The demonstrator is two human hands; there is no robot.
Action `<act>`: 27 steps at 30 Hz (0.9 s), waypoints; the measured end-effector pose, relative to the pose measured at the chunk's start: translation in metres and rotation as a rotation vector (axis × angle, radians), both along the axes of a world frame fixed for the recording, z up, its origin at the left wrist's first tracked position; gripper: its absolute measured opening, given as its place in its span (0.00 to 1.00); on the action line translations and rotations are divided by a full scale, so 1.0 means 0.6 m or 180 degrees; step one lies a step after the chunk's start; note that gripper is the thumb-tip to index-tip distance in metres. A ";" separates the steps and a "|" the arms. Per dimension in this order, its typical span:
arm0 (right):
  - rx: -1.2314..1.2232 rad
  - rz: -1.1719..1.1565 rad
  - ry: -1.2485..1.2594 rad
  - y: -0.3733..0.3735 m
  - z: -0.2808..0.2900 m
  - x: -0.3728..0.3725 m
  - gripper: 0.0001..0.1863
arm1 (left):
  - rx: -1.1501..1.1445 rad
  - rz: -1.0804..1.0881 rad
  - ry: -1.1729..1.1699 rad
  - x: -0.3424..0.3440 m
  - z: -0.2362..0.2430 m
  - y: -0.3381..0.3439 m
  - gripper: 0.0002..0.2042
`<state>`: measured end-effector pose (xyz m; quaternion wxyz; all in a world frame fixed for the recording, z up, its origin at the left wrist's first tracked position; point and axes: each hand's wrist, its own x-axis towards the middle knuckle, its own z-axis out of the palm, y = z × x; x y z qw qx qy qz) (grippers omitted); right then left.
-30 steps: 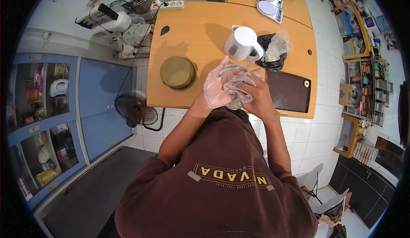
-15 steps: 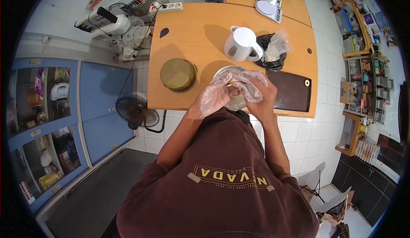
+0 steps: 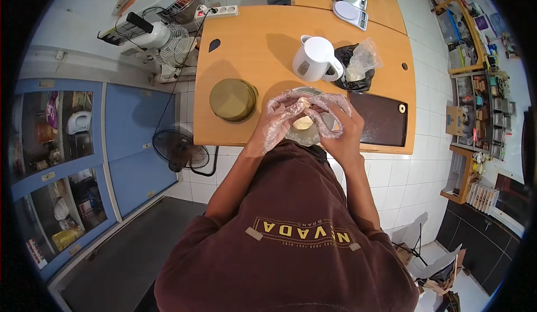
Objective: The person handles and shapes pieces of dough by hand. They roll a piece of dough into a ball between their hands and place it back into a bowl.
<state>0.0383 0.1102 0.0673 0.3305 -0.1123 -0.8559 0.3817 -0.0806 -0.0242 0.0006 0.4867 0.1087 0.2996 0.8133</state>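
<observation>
In the head view, I am holding a small pale dough piece [image 3: 304,101] at the centre of the frame, pinching it between the fingertips of my 2 white-coated hands, left [image 3: 278,116] and right [image 3: 339,116], both curling inward. Another pale dough lump [image 3: 303,123] is showing just below; I cannot tell whether it is touching my fingers. A round bowl [image 3: 307,138] is sitting beneath. Right of centre, a dark brown tray [image 3: 376,119] is carrying 1 dough ring [image 3: 401,109]. A white electric kettle [image 3: 316,57] is standing above centre.
</observation>
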 end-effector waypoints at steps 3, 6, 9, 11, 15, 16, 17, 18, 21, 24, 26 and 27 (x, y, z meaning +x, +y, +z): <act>-0.0029 0.0004 -0.0056 -0.001 0.004 0.002 0.18 | -0.0174 0.0083 0.0040 0.000 -0.004 0.000 0.16; -0.0047 -0.0028 -0.0266 0.000 0.001 0.006 0.17 | -0.0211 0.0031 0.0114 -0.002 0.003 -0.001 0.16; 0.0217 -0.0006 -0.0265 0.006 -0.006 0.011 0.16 | -0.0297 -0.0112 0.0117 -0.006 0.021 -0.003 0.16; 0.0093 0.0109 -0.0508 0.007 -0.001 0.013 0.17 | -0.0290 -0.0221 0.0103 -0.013 0.014 -0.006 0.16; 0.0168 0.0282 -0.0615 0.012 0.010 0.018 0.18 | -0.0033 -0.0480 -0.0116 -0.027 -0.020 -0.014 0.15; 0.0186 0.0244 -0.0578 0.012 0.011 0.018 0.18 | -0.0029 -0.0484 -0.0116 -0.026 -0.027 -0.014 0.15; 0.0201 0.0207 -0.0540 0.012 0.011 0.017 0.18 | -0.0116 -0.0464 -0.0055 -0.025 -0.026 -0.012 0.15; 0.0202 0.0204 -0.0540 0.012 0.006 0.017 0.18 | -0.0203 -0.0442 0.0006 -0.024 -0.024 -0.011 0.16; 0.0240 0.0120 -0.0451 0.011 -0.012 0.017 0.18 | -0.0286 -0.0378 0.0070 -0.020 -0.011 -0.006 0.16; 0.0266 0.0046 -0.0325 0.007 -0.020 0.015 0.18 | -0.0160 -0.0307 -0.0110 -0.014 0.000 -0.005 0.16; 0.0350 0.0007 -0.0243 0.004 -0.022 0.011 0.18 | -0.0080 -0.0336 -0.0183 -0.017 -0.010 -0.008 0.17; 0.0350 0.0012 -0.0246 0.004 -0.022 0.009 0.18 | 0.0001 -0.0368 -0.0253 -0.019 -0.017 -0.010 0.17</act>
